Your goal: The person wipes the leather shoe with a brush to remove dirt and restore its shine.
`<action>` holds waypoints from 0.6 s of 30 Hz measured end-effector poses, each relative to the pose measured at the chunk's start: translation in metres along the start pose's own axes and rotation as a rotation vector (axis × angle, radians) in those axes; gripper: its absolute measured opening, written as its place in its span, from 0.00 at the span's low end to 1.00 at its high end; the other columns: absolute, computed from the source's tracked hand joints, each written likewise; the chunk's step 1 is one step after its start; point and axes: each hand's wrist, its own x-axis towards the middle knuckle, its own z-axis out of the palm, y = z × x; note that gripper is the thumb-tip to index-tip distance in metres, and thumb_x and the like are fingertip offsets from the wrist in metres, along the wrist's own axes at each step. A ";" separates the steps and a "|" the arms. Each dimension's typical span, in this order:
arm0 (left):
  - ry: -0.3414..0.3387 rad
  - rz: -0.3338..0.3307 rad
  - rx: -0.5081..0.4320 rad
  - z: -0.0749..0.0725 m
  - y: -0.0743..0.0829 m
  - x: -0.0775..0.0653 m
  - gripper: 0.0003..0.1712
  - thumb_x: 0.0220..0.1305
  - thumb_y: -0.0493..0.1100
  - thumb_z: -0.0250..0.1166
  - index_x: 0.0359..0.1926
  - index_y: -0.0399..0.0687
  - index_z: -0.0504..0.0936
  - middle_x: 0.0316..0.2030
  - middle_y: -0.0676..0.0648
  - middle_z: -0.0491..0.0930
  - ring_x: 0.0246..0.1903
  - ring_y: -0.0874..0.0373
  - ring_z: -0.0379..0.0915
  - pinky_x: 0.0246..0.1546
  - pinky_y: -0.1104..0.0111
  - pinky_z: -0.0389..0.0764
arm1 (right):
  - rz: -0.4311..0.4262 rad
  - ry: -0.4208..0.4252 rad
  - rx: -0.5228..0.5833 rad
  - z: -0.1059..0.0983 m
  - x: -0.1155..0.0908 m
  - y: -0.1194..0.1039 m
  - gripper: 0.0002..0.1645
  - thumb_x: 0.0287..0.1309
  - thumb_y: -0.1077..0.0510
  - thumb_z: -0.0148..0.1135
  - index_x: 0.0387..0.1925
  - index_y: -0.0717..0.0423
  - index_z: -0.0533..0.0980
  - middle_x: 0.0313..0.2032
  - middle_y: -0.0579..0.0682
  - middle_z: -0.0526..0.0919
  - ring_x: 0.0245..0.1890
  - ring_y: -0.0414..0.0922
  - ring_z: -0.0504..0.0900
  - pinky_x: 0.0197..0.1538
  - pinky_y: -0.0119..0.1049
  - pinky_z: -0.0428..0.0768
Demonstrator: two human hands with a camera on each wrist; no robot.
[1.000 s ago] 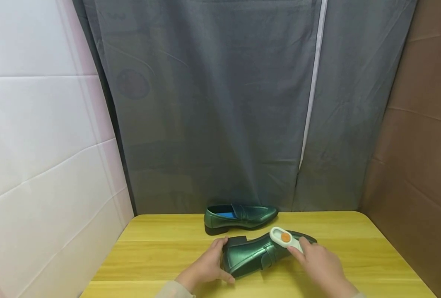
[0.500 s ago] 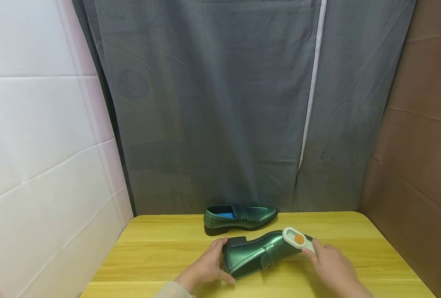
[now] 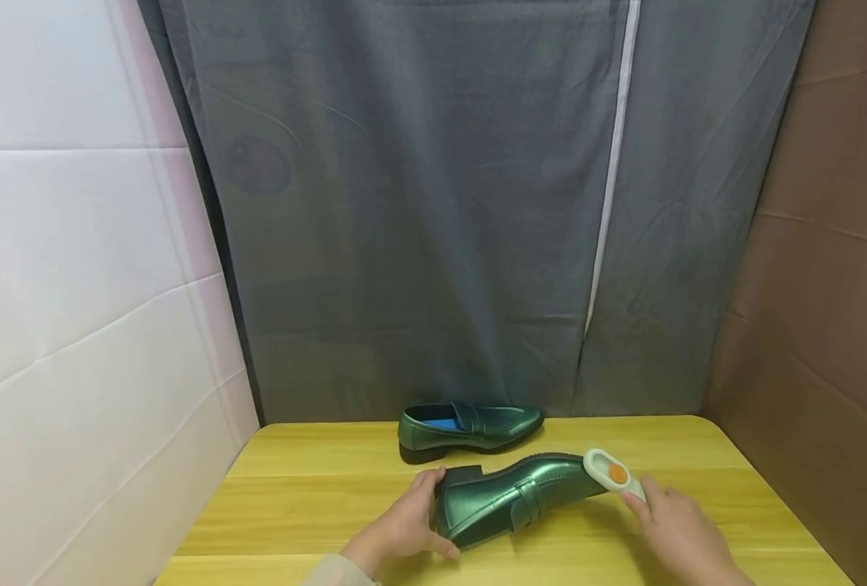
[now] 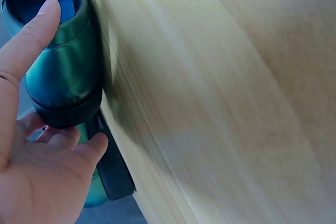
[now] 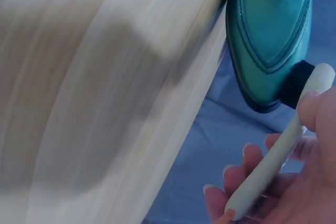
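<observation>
A shiny green loafer lies on its side near the table's front, its toe pointing right. My left hand holds it by the heel. In the left wrist view the thumb reaches over the opening and the fingers curl behind the heel. My right hand grips a white shoe brush with an orange button. Its dark bristles lie against the side of the loafer's toe in the right wrist view.
A matching green loafer with a blue insole stands upright at the table's back edge. Behind the wooden table hangs a grey curtain. A white panel flanks the left side, a brown one the right.
The right hand has moved the brush to the right along the loafer, from its forepart out to the tip of the toe. The left hand keeps its hold on the heel.
</observation>
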 end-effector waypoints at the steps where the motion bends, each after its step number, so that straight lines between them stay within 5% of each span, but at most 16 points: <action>1: 0.001 0.000 -0.004 0.000 0.000 0.000 0.72 0.37 0.48 0.87 0.77 0.34 0.52 0.74 0.35 0.55 0.73 0.38 0.55 0.70 0.40 0.61 | 0.005 -0.005 0.004 0.000 0.000 0.002 0.26 0.74 0.33 0.46 0.40 0.51 0.70 0.24 0.46 0.70 0.25 0.45 0.68 0.25 0.39 0.65; 18: 0.005 0.001 -0.002 0.001 -0.003 0.000 0.72 0.36 0.49 0.87 0.76 0.36 0.52 0.74 0.35 0.55 0.73 0.38 0.55 0.70 0.39 0.61 | 0.050 -0.059 0.022 -0.003 0.000 0.014 0.31 0.74 0.29 0.40 0.41 0.53 0.69 0.24 0.49 0.70 0.25 0.47 0.71 0.24 0.43 0.67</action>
